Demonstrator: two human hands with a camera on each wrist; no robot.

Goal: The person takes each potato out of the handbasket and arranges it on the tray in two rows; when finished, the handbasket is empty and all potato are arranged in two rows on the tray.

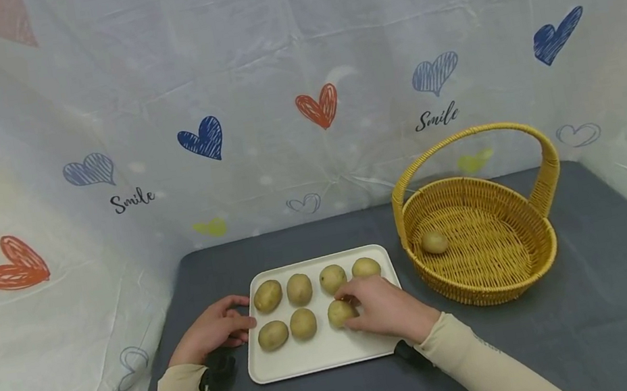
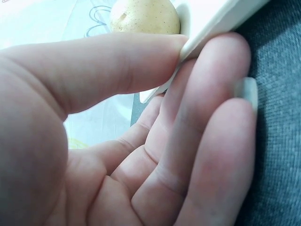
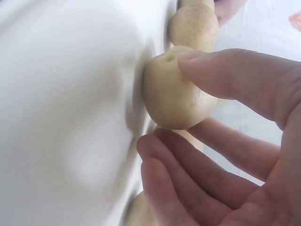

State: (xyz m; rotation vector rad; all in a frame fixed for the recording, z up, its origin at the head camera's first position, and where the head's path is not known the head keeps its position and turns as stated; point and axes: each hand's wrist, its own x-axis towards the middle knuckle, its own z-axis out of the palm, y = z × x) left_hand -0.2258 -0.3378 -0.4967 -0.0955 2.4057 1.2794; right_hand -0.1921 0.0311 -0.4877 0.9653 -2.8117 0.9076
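Observation:
My left hand pinches the left edge of a white rectangular tray. In the left wrist view the thumb lies over the tray's rim, while the other fingers curl beneath it. Several potatoes stand on the tray in two rows. Over its right part, my right hand holds a front-row potato. The right wrist view shows the thumb on top of this potato and fingers around its side, with the potato close over the tray. Behind the hand sits another potato in the back row.
A yellow woven basket with a tall arched handle stands right of the tray, with one potato inside at its left. The table has a dark grey cloth. A white sheet printed with hearts hangs behind and at the sides.

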